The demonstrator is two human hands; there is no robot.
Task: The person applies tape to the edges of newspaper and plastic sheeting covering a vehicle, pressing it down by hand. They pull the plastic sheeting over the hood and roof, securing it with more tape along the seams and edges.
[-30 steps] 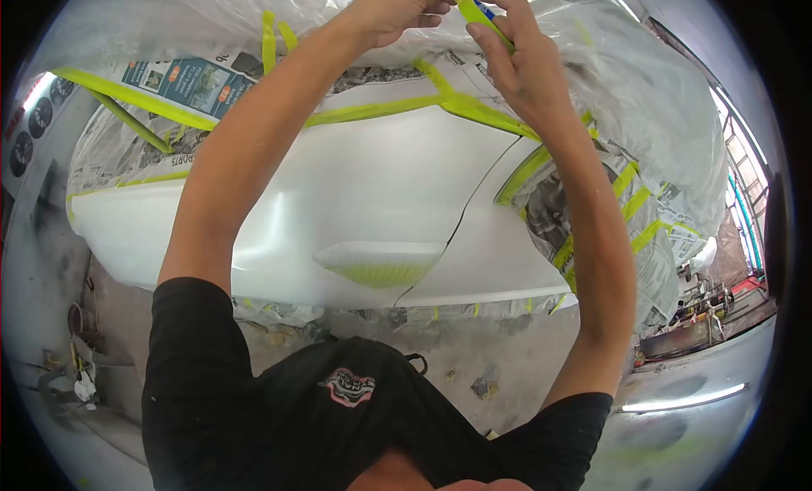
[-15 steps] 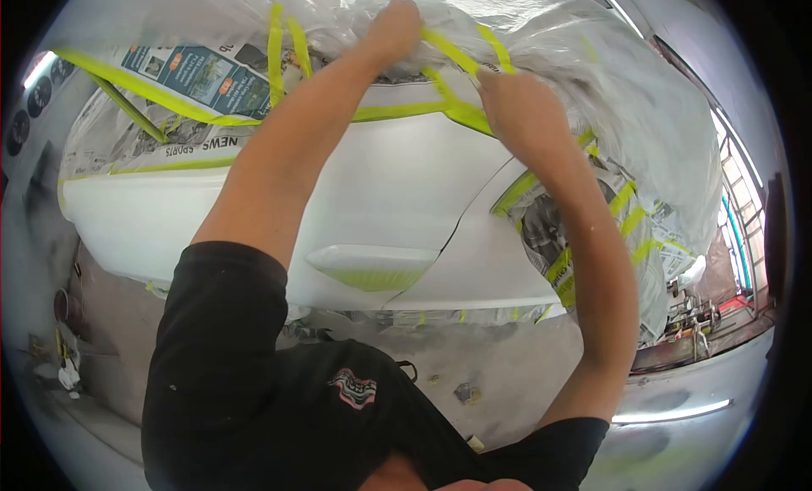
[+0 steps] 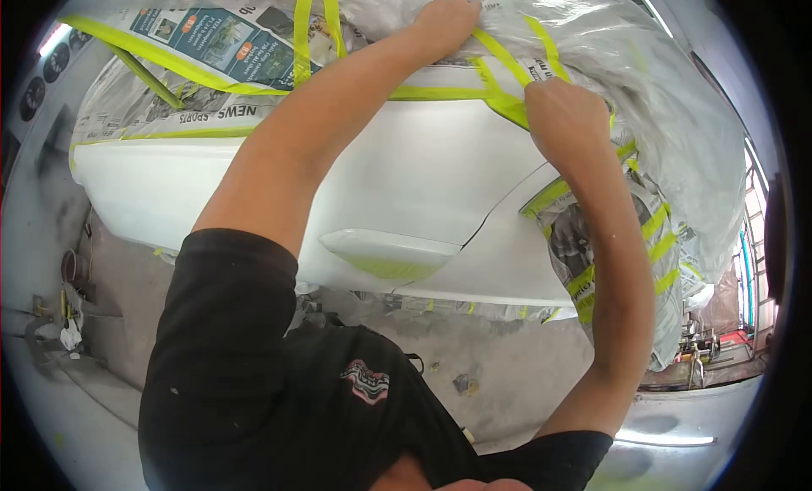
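My left hand [image 3: 448, 27] is closed at the upper end of a yellow-green masking tape strip [image 3: 502, 56], over the clear plastic sheeting. At the strip's lower end, my right hand [image 3: 568, 117] is closed with its fingertips on the tape. The fingers of both hands are partly hidden. Another tape strip [image 3: 548, 48] runs up onto the plastic sheet [image 3: 677, 110] just above my right hand. Below the hands lies a white car panel [image 3: 406, 165], its upper edge lined with yellow-green tape [image 3: 440, 93].
Taped newspaper [image 3: 222, 43] covers the area at upper left. More newspaper [image 3: 571, 237] with tape strips covers the rounded area at right. A recessed handle [image 3: 393, 252] sits low on the panel. Metal stands or tools [image 3: 698, 351] are at far right, and a grey floor [image 3: 474, 356] lies below.
The car and its coverings have shifted right and slightly up in view. Both hands appear farther right, still at the two ends of the tape strip.
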